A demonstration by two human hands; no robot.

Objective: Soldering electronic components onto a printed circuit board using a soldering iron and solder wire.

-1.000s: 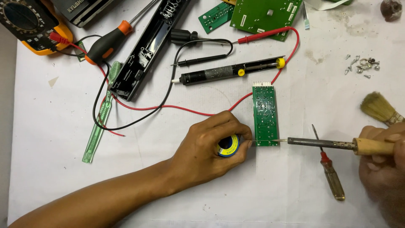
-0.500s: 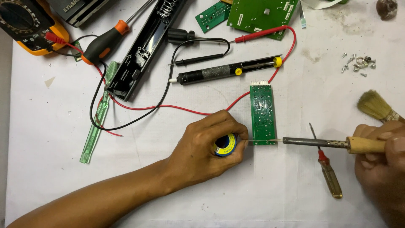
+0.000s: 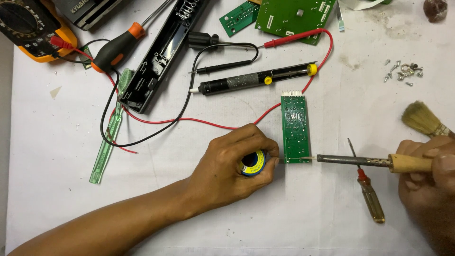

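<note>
A narrow green circuit board (image 3: pixel 295 128) lies flat on the white table. My left hand (image 3: pixel 232 168) grips a small spool of solder wire (image 3: pixel 252 163) with a blue and yellow label, just left of the board's near end, and a thin strand of solder reaches onto that end. My right hand (image 3: pixel 429 182) holds a soldering iron (image 3: pixel 374 161) by its wooden handle. The iron's metal tip touches the board's near right corner, beside the solder strand.
A small amber-handled screwdriver (image 3: pixel 367 194) lies under the iron. A brush (image 3: pixel 424 119), loose screws (image 3: pixel 403 72), a black desoldering pump (image 3: pixel 256 79), a black casing (image 3: pixel 161 52), an orange multimeter (image 3: pixel 33 28) with red and black leads, more green boards (image 3: pixel 284 14) and an orange-black screwdriver (image 3: pixel 123 45) surround them.
Both hands have stayed almost still; the iron's tip and the solder strand have stayed at the board's near end. The view has shifted slightly.
</note>
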